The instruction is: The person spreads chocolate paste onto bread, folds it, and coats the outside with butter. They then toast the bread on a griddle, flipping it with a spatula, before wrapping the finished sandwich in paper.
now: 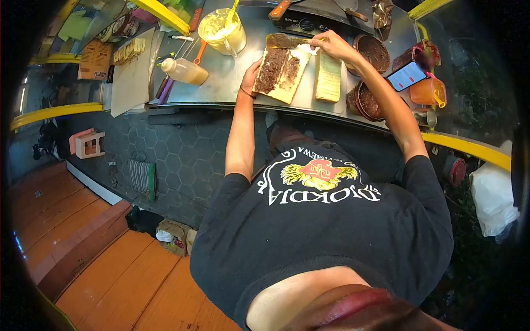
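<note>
A rectangular slab of bread lies near the counter's front edge, partly covered with dark chocolate spread. My left hand grips the slab along its left side; some fingers are hidden behind it. In my right hand is a spreading knife, its chocolate-coated blade reaching left across the slab's far edge. A whitish patch shows on the bread just under the knife. Beside it on the right sits a second pale bread block.
Chocolate tubs and a phone stand to the right. Leftward are a pitcher of pale cream, a squeeze bottle, several utensils and a board. A stove is behind. Yellow frame bars border the counter.
</note>
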`<state>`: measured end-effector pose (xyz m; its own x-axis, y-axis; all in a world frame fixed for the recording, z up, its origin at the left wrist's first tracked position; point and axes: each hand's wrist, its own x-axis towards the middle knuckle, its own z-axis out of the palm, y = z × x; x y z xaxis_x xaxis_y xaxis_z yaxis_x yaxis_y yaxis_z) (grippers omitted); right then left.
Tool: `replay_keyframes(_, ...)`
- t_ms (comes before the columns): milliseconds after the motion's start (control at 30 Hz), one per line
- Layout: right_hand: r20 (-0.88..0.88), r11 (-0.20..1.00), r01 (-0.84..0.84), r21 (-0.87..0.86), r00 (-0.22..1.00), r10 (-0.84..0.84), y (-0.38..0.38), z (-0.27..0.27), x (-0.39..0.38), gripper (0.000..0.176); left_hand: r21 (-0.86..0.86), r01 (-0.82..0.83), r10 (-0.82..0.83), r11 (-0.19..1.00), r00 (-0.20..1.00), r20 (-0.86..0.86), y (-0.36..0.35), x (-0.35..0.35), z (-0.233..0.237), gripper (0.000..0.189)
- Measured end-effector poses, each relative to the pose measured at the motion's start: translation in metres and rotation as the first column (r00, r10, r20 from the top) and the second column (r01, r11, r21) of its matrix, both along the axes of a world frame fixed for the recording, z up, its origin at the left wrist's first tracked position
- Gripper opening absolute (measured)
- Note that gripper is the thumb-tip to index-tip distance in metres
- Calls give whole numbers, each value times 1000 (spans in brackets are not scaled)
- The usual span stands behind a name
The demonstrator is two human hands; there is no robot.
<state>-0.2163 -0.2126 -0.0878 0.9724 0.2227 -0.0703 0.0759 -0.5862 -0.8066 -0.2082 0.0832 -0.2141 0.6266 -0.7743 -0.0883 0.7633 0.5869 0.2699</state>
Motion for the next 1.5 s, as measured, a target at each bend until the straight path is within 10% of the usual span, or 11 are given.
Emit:
replay_keyframes(567, -595, 788, 407, 463, 801, -64, -3, 25, -43, 24, 68, -96, 88, 993, 989, 116, -1, 17, -1, 52)
replay_keyframes(800, -770, 184, 764, 618, 636, -49, 50, 12, -109, 23, 144, -60, 59, 988, 998, 13, -6, 24, -2, 45)
replay_keyframes(933, -744, 118, 753, 647, 657, -117, 75, 13, -147, 26, 38, 119, -117, 992, 991, -58, 0, 25, -4, 44)
replay_keyframes(1033, -651, 345, 707, 618, 706, -279, 90, 10, -175, 28, 58, 173, -167, 983, 982, -92, 1, 20, 1, 46)
replay_keyframes(1233, -761, 326, 868, 374, 488, -428, 109, -25, -240, 29, 175, 171, -154, 970, 982, -107, -2, 21, -9, 50)
replay_keyframes(1500, -517, 482, 718, 503, 696, -497, 74, 19, -260, 31, 210, 77, -87, 975, 995, 39, 2, 8, 18, 44)
